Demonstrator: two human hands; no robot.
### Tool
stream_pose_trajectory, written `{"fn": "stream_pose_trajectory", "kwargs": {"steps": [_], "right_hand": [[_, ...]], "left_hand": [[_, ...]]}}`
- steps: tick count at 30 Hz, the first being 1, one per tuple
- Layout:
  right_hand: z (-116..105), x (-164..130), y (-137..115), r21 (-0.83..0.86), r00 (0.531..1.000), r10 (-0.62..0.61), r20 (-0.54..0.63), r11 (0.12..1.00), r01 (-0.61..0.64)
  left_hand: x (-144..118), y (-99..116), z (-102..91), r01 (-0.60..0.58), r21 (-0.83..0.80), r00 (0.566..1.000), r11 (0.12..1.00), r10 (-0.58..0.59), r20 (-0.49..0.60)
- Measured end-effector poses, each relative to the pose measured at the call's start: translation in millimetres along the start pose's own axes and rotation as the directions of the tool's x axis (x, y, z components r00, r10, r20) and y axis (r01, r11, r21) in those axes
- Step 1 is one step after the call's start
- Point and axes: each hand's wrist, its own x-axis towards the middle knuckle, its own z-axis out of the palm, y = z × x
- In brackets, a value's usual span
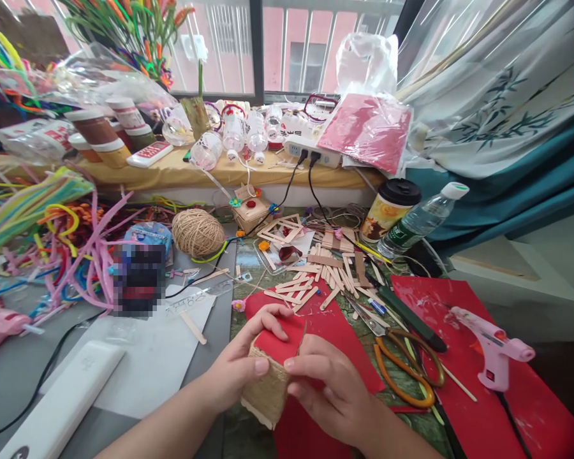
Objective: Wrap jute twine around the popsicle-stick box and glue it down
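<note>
low in the frame's centre, the left hand (242,370) and right hand (328,382) both pinch a twine-wrapped block (268,392) tilted between them.

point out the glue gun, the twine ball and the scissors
glue gun (495,347), head view, on its pink body above the handle
twine ball (198,232), head view, middle of the wound ball
scissors (402,376), head view, on the orange handle loop

Grey table (14,376): twine ball (198,232), scissors (406,366), glue gun (495,347), possibly popsicle sticks (325,274).
</note>
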Motion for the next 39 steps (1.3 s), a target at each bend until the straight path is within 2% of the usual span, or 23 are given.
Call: {"fn": "stream_pose_trajectory", "kwargs": {"steps": [7, 10, 14, 20, 25, 31, 35, 39], "right_hand": [[4, -2, 4, 0.112, 0.989, 0.125, -0.084, 0.987, -0.116], [6, -4, 6, 0.151, 0.974, 0.183, -0.136, 0.975, -0.163], [2, -1, 3, 0.089, 0.983, 0.106, -0.147, 0.992, -0.093], [-2, 0, -5, -0.023, 0.979, 0.156, -0.129, 0.987, -0.160], [-2, 0, -4, -0.061, 0.984, 0.129, -0.127, 0.989, -0.137], [-8, 4, 0, -0.075, 0.994, 0.046, -0.103, 0.996, -0.054], [-8, 3, 1, -0.111, 0.992, 0.059, -0.108, 0.991, -0.071], [-5, 3, 2, -0.133, 0.997, 0.043, -0.063, 0.990, -0.051]], "left_hand": [[1, -4, 1.6, 0.024, -0.014, 1.000, 1.000, -0.024, -0.006], [0, -5, 1.4, -0.020, 0.009, 0.999, 1.000, 0.020, -0.033], [-2, -7, -1.2, -0.108, 0.113, 0.991, 0.988, 0.116, -0.070], [-1, -5, -6.4, -0.155, 0.229, 0.980, 0.961, 0.179, -0.087], [-1, -6, -6.9, -0.156, 0.230, 0.979, 0.961, 0.182, -0.094], [2, -7, -6.5, -0.138, 0.238, 0.981, 0.961, 0.166, -0.101], [5, -2, -7.8, -0.147, 0.289, 0.982, 0.946, 0.174, -0.071], [6, 3, -7.1, -0.143, 0.301, 0.983, 0.943, 0.170, -0.067]]}}
